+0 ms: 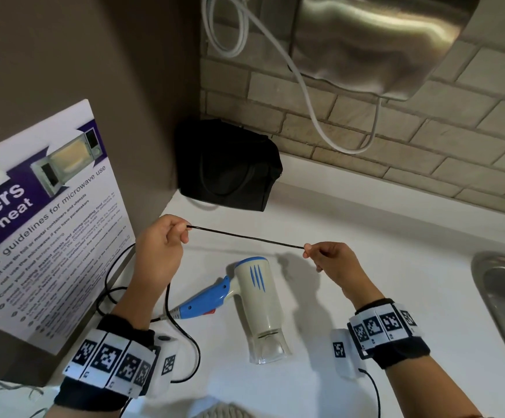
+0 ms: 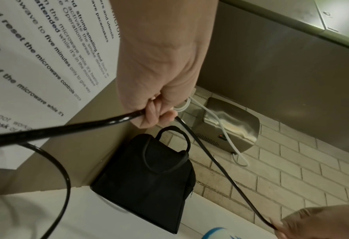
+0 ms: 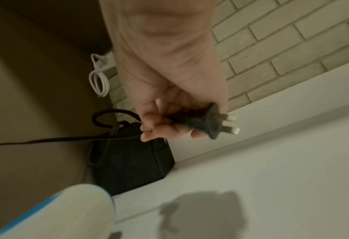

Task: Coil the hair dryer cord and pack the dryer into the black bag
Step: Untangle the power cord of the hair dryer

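Note:
A white and blue hair dryer (image 1: pixel 254 300) lies on the white counter (image 1: pixel 365 236), nozzle toward me. Its black cord (image 1: pixel 245 236) is stretched taut in the air between my two hands above the dryer. My left hand (image 1: pixel 166 236) pinches the cord (image 2: pixel 87 126), and slack loops (image 1: pixel 185 342) trail back to the dryer handle. My right hand (image 1: pixel 320 254) holds the cord's end with the black plug (image 3: pixel 206 122), prongs sticking out. The black bag (image 1: pixel 230 167) stands in the far corner against the wall, also in the wrist views (image 2: pixel 149 177) (image 3: pixel 128 160).
A microwave safety poster (image 1: pixel 43 221) leans at the left. A steel hand dryer (image 1: pixel 380 46) with a white cable (image 1: pixel 314 116) hangs on the brick wall. A steel sink (image 1: pixel 504 303) lies at the right edge.

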`<state>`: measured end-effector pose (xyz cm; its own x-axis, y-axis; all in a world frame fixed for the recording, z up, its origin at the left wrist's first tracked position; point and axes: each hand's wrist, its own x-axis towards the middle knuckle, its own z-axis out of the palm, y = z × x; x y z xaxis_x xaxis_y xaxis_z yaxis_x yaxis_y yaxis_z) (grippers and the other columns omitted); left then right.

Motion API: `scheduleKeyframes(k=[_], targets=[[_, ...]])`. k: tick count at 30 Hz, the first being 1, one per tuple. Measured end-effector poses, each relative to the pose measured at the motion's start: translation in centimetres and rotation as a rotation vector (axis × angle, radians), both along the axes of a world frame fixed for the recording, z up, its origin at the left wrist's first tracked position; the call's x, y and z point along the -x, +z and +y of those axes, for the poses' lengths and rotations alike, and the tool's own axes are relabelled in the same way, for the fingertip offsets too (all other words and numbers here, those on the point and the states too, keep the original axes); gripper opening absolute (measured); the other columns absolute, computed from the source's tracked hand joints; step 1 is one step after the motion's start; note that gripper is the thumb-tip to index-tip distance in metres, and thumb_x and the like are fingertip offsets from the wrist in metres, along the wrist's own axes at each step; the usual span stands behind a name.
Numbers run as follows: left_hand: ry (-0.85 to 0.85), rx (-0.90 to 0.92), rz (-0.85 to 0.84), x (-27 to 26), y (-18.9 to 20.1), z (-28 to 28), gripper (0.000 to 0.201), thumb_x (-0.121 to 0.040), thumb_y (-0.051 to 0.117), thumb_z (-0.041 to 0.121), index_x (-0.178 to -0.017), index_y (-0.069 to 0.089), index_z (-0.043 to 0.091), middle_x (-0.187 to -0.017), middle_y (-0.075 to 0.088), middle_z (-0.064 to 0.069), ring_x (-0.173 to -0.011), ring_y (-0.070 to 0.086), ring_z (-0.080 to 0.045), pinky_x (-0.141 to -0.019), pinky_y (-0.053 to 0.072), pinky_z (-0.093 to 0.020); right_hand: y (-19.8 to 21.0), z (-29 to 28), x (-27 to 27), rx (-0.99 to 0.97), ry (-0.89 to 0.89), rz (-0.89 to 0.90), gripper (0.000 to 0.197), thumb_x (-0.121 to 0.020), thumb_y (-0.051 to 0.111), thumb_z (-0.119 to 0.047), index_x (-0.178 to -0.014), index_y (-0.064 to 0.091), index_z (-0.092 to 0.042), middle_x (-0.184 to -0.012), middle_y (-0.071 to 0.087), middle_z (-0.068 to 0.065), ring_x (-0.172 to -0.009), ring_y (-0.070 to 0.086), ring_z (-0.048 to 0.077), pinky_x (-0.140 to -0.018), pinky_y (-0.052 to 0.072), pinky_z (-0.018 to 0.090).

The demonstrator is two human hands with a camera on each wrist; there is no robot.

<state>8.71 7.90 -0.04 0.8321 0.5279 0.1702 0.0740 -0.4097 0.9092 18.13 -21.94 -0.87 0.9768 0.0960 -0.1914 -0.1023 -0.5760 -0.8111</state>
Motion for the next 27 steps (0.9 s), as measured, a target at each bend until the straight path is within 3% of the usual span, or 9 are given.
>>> scheduleKeyframes(k=[5, 10, 14, 18, 21, 23, 25, 27], targets=[[-0.014, -0.049, 0.001, 0.0, -0.3, 0.1, 0.022, -0.096, 0.043, 0.006, -0.082, 0.061, 0.008, -0.067, 0.055, 0.003, -0.062, 0.049, -0.008, -0.058, 0.037, -0.011, -1.6, -1.2, -0.8, 0.159, 0.0, -0.094, 0.03, -0.092, 0.058, -0.032, -0.067, 0.07, -0.019, -0.059, 0.062, -0.002, -0.052, 0.056, 0.012, -0.063, 0.046, 0.024], [-0.048, -0.031, -0.014, -0.1, -0.5, 0.2, 0.023, -0.095, 0.044, 0.004, -0.083, 0.062, 0.011, -0.067, 0.056, 0.004, -0.064, 0.051, -0.01, -0.057, 0.038, -0.004, -2.8, -1.0, -1.6, 0.329, 0.028, -0.169, 0.031, -0.091, 0.058, -0.036, -0.063, 0.067, -0.028, -0.06, 0.062, -0.005, -0.054, 0.053, 0.01, -0.052, 0.038, 0.019], [-0.253, -0.051, 0.116, -0.1, -0.8, 1.3, 0.023, -0.096, 0.047, 0.012, -0.083, 0.063, 0.022, -0.064, 0.062, 0.007, -0.069, 0.057, -0.014, -0.067, 0.04, -0.019, -2.8, -2.0, -2.2, 0.351, -0.022, -0.145, 0.029, -0.091, 0.058, -0.036, -0.068, 0.07, -0.023, -0.061, 0.06, -0.002, -0.051, 0.047, 0.012, -0.052, 0.035, 0.023], [-0.324, -0.106, 0.214, 0.3, -2.0, 3.3, 0.028, -0.096, 0.048, 0.016, -0.085, 0.067, 0.034, -0.067, 0.064, 0.016, -0.077, 0.061, -0.032, -0.072, 0.045, -0.034, -1.7, -3.0, -2.6, 0.254, -0.052, -0.137, 0.03, -0.096, 0.051, -0.027, -0.083, 0.071, -0.011, -0.068, 0.061, 0.002, -0.055, 0.047, 0.016, -0.053, 0.034, 0.028], [-0.352, -0.112, 0.252, 0.6, -2.1, 3.3, 0.031, -0.091, 0.045, 0.021, -0.079, 0.066, 0.04, -0.063, 0.06, 0.015, -0.071, 0.06, -0.015, -0.079, 0.049, -0.041, -1.0, -4.6, -3.4, 0.285, -0.149, -0.212, 0.032, -0.098, 0.047, -0.026, -0.087, 0.069, -0.005, -0.076, 0.062, 0.008, -0.07, 0.053, 0.026, -0.064, 0.036, 0.03], [-0.36, -0.011, 0.203, 0.5, -1.4, 3.0, 0.036, -0.094, 0.045, 0.012, -0.074, 0.067, 0.032, -0.059, 0.058, 0.015, -0.063, 0.053, -0.001, -0.077, 0.045, -0.031, -1.1, -5.7, -3.8, 0.292, -0.214, -0.198, 0.033, -0.098, 0.047, -0.028, -0.087, 0.068, -0.006, -0.072, 0.061, 0.009, -0.072, 0.054, 0.028, -0.067, 0.036, 0.03], [-0.389, 0.098, 0.148, 0.5, -0.1, 2.5, 0.041, -0.097, 0.041, 0.004, -0.069, 0.065, 0.023, -0.057, 0.055, 0.014, -0.06, 0.049, 0.003, -0.074, 0.04, -0.02, -1.8, -6.6, -4.0, 0.278, -0.248, -0.147, 0.032, -0.097, 0.048, -0.03, -0.083, 0.068, -0.009, -0.065, 0.058, 0.004, -0.07, 0.053, 0.027, -0.066, 0.036, 0.03], [-0.459, 0.146, 0.106, 0.6, 0.9, 1.9, 0.046, -0.098, 0.036, 0.003, -0.066, 0.062, 0.023, -0.057, 0.052, 0.013, -0.059, 0.046, 0.002, -0.068, 0.038, -0.009, -2.5, -6.7, -3.9, 0.248, -0.262, -0.112, 0.031, -0.097, 0.05, -0.03, -0.078, 0.067, -0.013, -0.06, 0.054, 0.0, -0.067, 0.05, 0.025, -0.062, 0.035, 0.03]])
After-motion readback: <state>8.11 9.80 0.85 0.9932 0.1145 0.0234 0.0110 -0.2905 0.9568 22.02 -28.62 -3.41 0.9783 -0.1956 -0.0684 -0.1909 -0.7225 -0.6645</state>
